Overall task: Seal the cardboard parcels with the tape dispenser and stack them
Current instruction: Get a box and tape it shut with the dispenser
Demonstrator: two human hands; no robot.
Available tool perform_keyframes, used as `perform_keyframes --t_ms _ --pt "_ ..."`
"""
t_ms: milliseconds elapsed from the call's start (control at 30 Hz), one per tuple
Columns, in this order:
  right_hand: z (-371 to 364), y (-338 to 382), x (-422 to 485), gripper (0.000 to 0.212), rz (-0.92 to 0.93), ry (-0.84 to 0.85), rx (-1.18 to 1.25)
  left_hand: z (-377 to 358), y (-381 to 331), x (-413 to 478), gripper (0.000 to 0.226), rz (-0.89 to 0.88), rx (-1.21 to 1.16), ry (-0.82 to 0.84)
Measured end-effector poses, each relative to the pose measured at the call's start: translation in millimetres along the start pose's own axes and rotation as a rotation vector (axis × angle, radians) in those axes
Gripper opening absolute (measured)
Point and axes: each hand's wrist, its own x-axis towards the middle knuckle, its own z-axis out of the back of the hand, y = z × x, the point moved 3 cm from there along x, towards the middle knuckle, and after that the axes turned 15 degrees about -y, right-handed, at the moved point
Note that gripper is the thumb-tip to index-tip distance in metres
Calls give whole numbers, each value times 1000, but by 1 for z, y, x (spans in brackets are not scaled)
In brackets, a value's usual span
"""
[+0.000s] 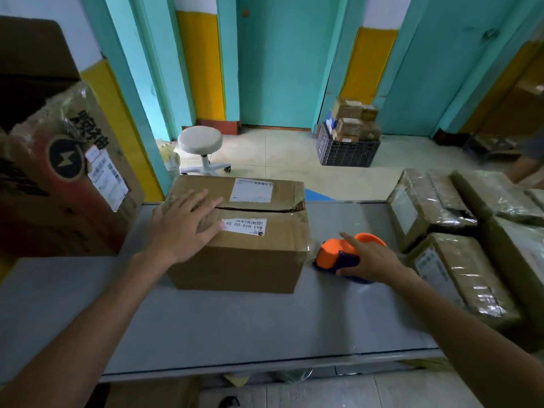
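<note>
Head view.

- Cut off: we list a large printed box [59, 178] at the left edge and film-wrapped parcels [459, 275] at the right edge. Both run out of frame, and their labels are too blurred to read.
- Cardboard parcel [235, 248]: centre of frame, on the grey bench [235, 325]. Its top flap seam is partly hidden under a hand.
- Left hand [182, 225]: we find it flat on the parcel's top left, fingers straight and spread.
- Tape dispenser [332, 251]: orange and blue, on the bench just right of the parcel.
- Right hand [368, 257]: it grips the dispenser, thumb on the near side and index finger across the top. The other fingers are hidden behind.
</note>
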Motion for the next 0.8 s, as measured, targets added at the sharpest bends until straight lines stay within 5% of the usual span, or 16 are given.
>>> perform_keyframes --t_ms 367,633,800 --pt "-10 -7 13 109 103 214 92 2 -6 -13 73 34 24 13" --pt "50 1 14 98 37 106 734 9 -6 -24 83 9 11 -11" --pt "140 32 10 86 157 58 853 14 -17 -30 79 -2 47 72"
